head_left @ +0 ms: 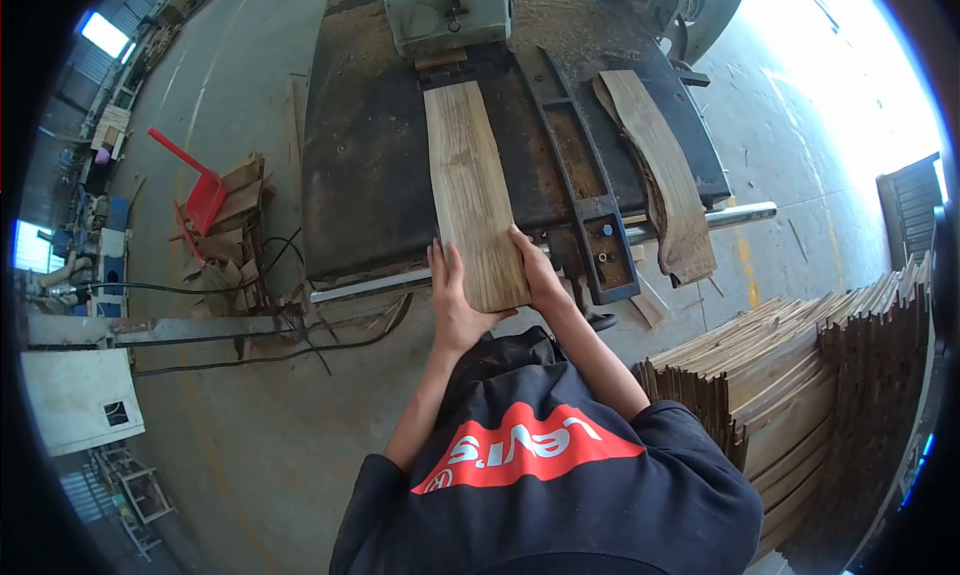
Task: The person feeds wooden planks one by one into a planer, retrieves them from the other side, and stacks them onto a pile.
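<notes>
A wooden board [466, 180] lies lengthwise on the dark machine table [365, 175], its near end overhanging the front edge. Gripping its left edge near that end is my left hand [456, 305], fingers along the side. On the right edge, my right hand [540, 273] grips it, with the fingers partly hidden beneath. The far end of the board is close to the opening under the pale machine head [447, 15]. To the right, past a black metal fence [575, 160], another board [657, 165] with a rough bark edge rests on the table.
A metal rail [740, 213] runs along the table's front. Stacked thin boards [780, 375] stand at my right. On the floor at left are a red chair-like object [205, 200], wood scraps [240, 190] and black cables [200, 367]. Sawdust covers the table's far part.
</notes>
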Action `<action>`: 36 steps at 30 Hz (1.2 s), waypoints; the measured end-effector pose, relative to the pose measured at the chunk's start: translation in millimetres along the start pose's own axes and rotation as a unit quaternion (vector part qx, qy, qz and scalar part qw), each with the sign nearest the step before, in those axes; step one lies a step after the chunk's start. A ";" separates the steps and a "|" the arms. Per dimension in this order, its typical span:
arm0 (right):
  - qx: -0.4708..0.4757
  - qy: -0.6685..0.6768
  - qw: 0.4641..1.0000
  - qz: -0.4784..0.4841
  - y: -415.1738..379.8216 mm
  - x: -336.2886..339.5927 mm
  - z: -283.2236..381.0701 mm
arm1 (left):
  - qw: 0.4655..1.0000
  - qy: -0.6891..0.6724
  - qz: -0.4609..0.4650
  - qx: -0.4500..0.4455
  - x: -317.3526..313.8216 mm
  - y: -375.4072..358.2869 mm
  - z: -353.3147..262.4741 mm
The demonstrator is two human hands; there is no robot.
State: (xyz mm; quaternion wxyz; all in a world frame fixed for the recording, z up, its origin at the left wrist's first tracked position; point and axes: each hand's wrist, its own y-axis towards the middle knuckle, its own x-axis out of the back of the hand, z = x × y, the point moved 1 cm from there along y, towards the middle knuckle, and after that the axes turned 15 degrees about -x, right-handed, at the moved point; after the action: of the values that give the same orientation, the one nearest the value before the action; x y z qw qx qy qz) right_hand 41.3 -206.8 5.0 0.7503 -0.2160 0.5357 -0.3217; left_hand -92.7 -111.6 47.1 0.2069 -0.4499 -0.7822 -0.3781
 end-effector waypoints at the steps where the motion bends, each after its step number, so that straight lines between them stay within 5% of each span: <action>1: 0.079 -0.093 0.991 -0.045 14.0 3.0 -0.1 | 1.000 -0.011 -0.002 -0.006 -0.3 1.1 8.4; 3: 0.260 -0.272 0.918 -0.127 28.3 -0.2 5.4 | 0.999 -0.030 -0.019 -0.016 -4.7 3.9 25.0; 4: 0.260 -0.272 0.918 -0.127 29.5 -8.9 4.5 | 0.999 -0.031 -0.019 -0.016 -7.1 5.4 35.3; 6: 0.476 -0.488 0.626 -0.378 29.8 -24.0 7.2 | 0.999 0.015 -0.010 -0.037 -8.2 13.9 49.8; 12: 0.375 -0.610 0.615 -0.330 48.5 -26.3 29.0 | 0.999 0.035 -0.013 -0.006 -21.8 43.9 74.1; 20: 0.450 -0.649 0.507 -0.346 90.3 -26.1 54.8 | 0.991 0.129 0.012 -0.030 -35.2 79.3 101.5; 36: 0.442 -0.623 0.492 -0.418 183.1 -73.6 155.8 | 0.975 0.211 0.062 -0.023 -35.2 207.0 172.7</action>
State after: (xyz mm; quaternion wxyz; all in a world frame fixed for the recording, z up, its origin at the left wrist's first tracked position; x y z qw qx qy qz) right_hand 218.1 -29.4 -16.7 0.6639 -0.1992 -0.4358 -0.5741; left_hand 106.2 67.5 -0.8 0.3804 -0.4123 -0.6825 -0.4685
